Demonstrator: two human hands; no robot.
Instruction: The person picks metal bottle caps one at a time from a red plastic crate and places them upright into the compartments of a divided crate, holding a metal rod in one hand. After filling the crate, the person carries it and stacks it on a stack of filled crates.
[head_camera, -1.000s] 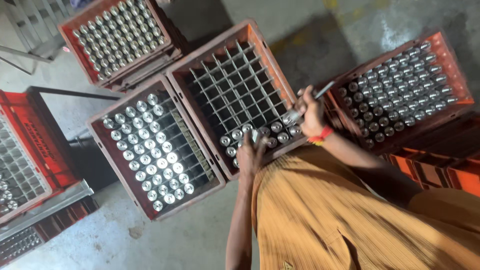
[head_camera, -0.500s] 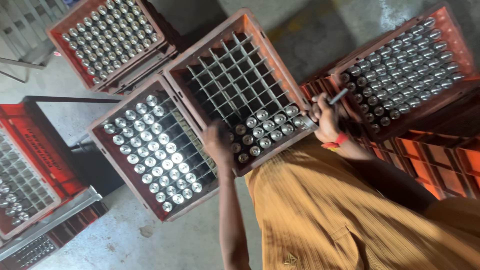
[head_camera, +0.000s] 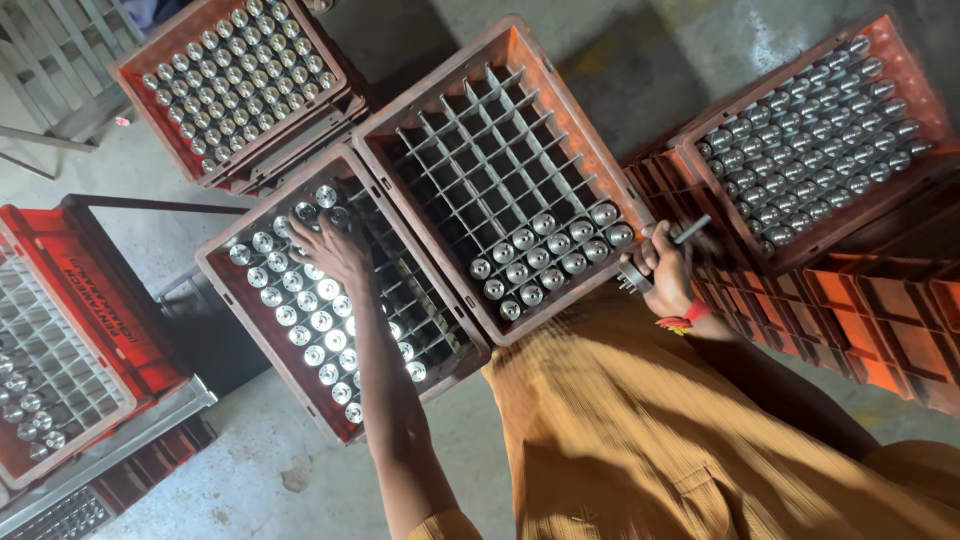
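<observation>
**Hands over the crates of metal cylinders**

Left hand (head_camera: 335, 250) lay palm down, fingers spread, on the upright silver cylinders (head_camera: 300, 310) in the left red crate (head_camera: 215, 262); whether it gripped any could not be told. Right hand (head_camera: 668, 262) was closed around a few cylinders (head_camera: 690, 230), their long axes tilted toward the upper right, beside the half-filled middle crate (head_camera: 600, 150). Cylinders there stood on end along its near edge.

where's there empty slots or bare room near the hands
The middle crate has empty grid cells along its far side. Bare floor lies below the left crate, which is crowded around the left hand. The right hand holds pieces.
</observation>
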